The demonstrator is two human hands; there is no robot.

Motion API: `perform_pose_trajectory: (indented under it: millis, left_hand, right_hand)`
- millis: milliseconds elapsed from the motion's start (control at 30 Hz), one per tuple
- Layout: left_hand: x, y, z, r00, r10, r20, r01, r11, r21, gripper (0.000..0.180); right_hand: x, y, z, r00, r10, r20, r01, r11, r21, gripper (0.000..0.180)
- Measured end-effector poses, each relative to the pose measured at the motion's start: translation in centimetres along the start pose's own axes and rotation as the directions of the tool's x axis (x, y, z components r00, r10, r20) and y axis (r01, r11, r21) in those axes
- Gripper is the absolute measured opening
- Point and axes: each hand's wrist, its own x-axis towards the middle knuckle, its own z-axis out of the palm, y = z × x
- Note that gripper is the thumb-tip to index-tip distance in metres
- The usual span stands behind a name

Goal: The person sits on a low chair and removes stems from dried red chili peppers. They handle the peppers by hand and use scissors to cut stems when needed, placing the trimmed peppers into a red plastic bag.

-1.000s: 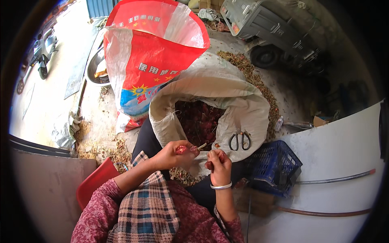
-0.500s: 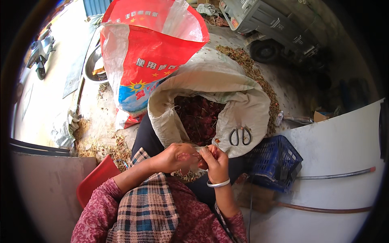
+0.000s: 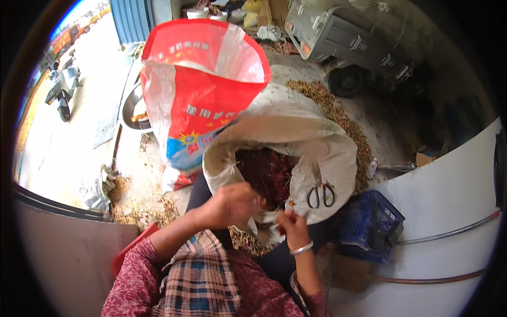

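My left hand (image 3: pixel 231 205), smeared by motion, is over the near left rim of the open white woven sack (image 3: pixel 237 132). Its fingers are too blurred to read. My right hand (image 3: pixel 293 228), with a pale bangle at the wrist, is lower and to the right, at the sack's near edge. Its thumb and fingers are pinched together; what they hold, if anything, is too small to name. Inside the sack lies a heap of dark red, dried-looking pieces (image 3: pixel 266 171) with thin straw-like stems. Black-handled scissors (image 3: pixel 320 195) rest on the sack's folded right side, apart from both hands.
A tall red and white sack (image 3: pixel 211 84) stands open behind, beside a metal basin (image 3: pixel 128 113). A blue plastic crate (image 3: pixel 369 227) is at my right. Plant scraps (image 3: pixel 343 119) litter the floor. A grey cargo vehicle (image 3: pixel 359 47) is at the far right, a scooter (image 3: pixel 63 92) outside.
My hands were together around a reddish thing; now they are apart, the left over the sack's edge, the right lower. The whole view has shifted, showing more of the background.
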Motion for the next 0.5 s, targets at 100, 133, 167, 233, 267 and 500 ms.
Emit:
perform_pose_trajectory:
  millis: [100,133,167,233,267,500]
  left_hand:
    - [6.4,1.3,-5.2,0.900,0.332,-0.283,-0.227,0.911,0.345,0.019]
    - [8.6,0.2,-7.6,0.792,0.473,-0.386,-0.301,0.852,0.428,0.019]
    - [10.6,-0.3,-10.5,0.741,0.476,-0.474,-0.174,0.818,0.548,0.018]
    - [14.4,2.1,-15.4,0.795,0.379,-0.474,0.088,0.700,0.708,0.039]
    - [14.8,0.3,-17.7,0.737,0.351,-0.578,0.288,0.610,0.738,0.052]
    - [5.8,0.7,-4.3,0.995,0.051,-0.086,-0.016,0.931,0.364,0.045]
  right_hand:
    - [-0.9,2.6,-0.4,1.000,-0.022,0.011,0.022,0.998,-0.060,0.026]
    - [-1.1,3.1,-0.4,0.999,-0.032,-0.007,0.032,0.999,-0.011,0.025]
    - [-0.9,3.0,0.0,1.000,0.024,0.003,-0.024,0.998,0.065,0.025]
    - [-1.2,2.8,0.4,0.989,0.146,0.004,-0.143,0.965,0.220,0.024]
    - [-0.8,2.7,0.8,0.987,0.155,0.027,-0.157,0.948,0.277,0.026]
    - [1.6,0.3,1.5,0.978,0.203,0.041,-0.200,0.875,0.440,0.031]
